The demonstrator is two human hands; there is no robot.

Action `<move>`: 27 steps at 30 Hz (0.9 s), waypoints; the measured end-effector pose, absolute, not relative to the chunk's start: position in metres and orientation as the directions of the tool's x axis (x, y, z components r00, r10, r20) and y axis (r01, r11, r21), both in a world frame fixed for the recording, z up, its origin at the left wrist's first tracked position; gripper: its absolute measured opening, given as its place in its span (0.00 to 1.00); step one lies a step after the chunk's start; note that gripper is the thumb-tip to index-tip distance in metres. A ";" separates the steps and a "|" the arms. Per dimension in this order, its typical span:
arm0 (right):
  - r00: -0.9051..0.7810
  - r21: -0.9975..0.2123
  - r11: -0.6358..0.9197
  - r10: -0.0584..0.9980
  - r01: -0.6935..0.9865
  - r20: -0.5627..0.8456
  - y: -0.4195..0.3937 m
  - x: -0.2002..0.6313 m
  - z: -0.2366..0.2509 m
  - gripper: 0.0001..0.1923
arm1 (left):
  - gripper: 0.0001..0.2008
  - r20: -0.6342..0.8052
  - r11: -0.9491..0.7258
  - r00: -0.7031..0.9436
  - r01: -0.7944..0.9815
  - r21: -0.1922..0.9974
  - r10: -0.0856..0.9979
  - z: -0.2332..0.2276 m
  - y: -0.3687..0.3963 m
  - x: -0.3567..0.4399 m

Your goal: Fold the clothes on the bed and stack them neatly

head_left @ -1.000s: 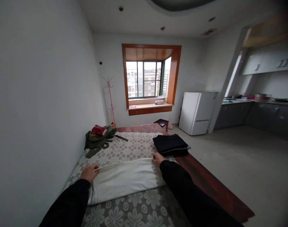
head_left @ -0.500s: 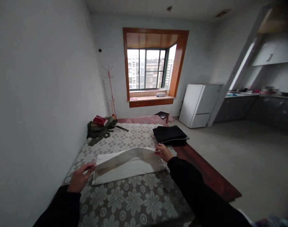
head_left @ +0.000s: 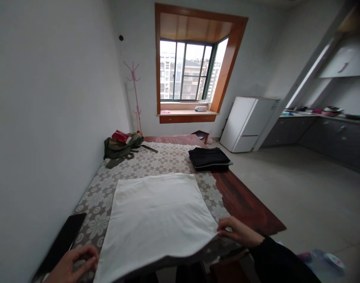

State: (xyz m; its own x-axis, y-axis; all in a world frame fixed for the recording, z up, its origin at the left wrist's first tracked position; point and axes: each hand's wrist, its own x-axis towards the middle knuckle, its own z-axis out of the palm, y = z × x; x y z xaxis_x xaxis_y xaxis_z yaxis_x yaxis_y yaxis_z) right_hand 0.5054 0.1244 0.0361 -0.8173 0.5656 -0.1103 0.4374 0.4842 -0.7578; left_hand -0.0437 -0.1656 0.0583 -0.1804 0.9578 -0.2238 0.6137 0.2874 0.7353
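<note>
A white cloth [head_left: 159,216] lies spread over the patterned tablecloth [head_left: 97,196], its near edge lifted and sagging between my hands. My right hand [head_left: 239,231] pinches its near right corner between thumb and fingers. At the lower left, my left hand [head_left: 75,262] is closed in a pinch at the cloth's left edge, near the bottom of the view. Close to that hand lies a flat black object [head_left: 64,239], its kind unclear. Beyond the cloth, to the right, sits a stack of folded black clothes [head_left: 209,158].
A green backpack [head_left: 117,149] with a red packet [head_left: 121,136] on it rests at the far left by the wall. The dark red table edge [head_left: 250,204] shows on the right. Farther back stand a pink coat rack [head_left: 135,94] and a white fridge [head_left: 247,124].
The white cloth, folded over in a narrow strip before, is now opened out toward me. Both hands have moved down and nearer, and the view has tilted downward.
</note>
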 end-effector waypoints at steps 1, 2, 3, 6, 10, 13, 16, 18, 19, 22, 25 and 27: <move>-0.816 -0.762 0.479 0.568 0.436 -0.111 0.136 0.497 0.036 0.19 | 0.20 -0.221 0.284 -0.178 0.620 0.732 0.959 0.067 -0.151 -0.045; -0.798 -0.754 0.475 0.593 0.453 -0.106 0.150 0.485 0.035 0.20 | 0.21 -0.195 0.280 -0.201 0.636 0.720 0.960 0.074 -0.134 -0.048; -0.763 -0.734 0.472 0.639 0.488 -0.097 0.167 0.471 0.035 0.21 | 0.21 -0.161 0.287 -0.246 0.661 0.694 0.956 0.078 -0.114 -0.052; -0.587 -0.621 0.449 0.809 0.642 -0.023 0.220 0.420 0.034 0.18 | 0.19 -0.095 0.382 -0.403 0.730 0.566 0.910 0.071 -0.046 -0.072; -0.410 -0.553 0.371 0.910 0.746 0.056 0.276 0.362 0.026 0.11 | 0.17 -0.051 0.508 -0.553 0.720 0.472 0.832 0.043 0.029 -0.098; -0.307 -0.540 0.298 0.949 0.787 0.076 0.294 0.342 0.015 0.07 | 0.14 -0.034 0.558 -0.608 0.702 0.442 0.793 0.028 0.060 -0.108; -0.260 -0.570 0.266 0.961 0.777 0.094 0.300 0.335 0.006 0.08 | 0.12 -0.038 0.564 -0.619 0.686 0.460 0.784 0.018 0.075 -0.113; -0.254 -0.608 0.267 0.961 0.748 0.109 0.301 0.335 0.002 0.07 | 0.12 -0.031 0.553 -0.619 0.676 0.488 0.785 0.014 0.080 -0.115; -0.256 -0.630 0.272 0.959 0.727 0.118 0.302 0.335 0.002 0.06 | 0.12 -0.022 0.547 -0.623 0.670 0.502 0.782 0.012 0.082 -0.115; -0.274 -0.711 0.292 0.951 0.639 0.145 0.303 0.338 0.003 0.04 | 0.13 0.015 0.545 -0.649 0.650 0.530 0.761 0.009 0.084 -0.115; -0.324 -0.799 0.306 0.934 0.518 0.148 0.298 0.346 0.009 0.07 | 0.15 0.033 0.551 -0.669 0.638 0.537 0.743 0.009 0.083 -0.114; -0.370 -0.851 0.300 0.919 0.430 0.137 0.289 0.354 0.012 0.11 | 0.16 0.026 0.552 -0.668 0.637 0.538 0.744 0.011 0.082 -0.114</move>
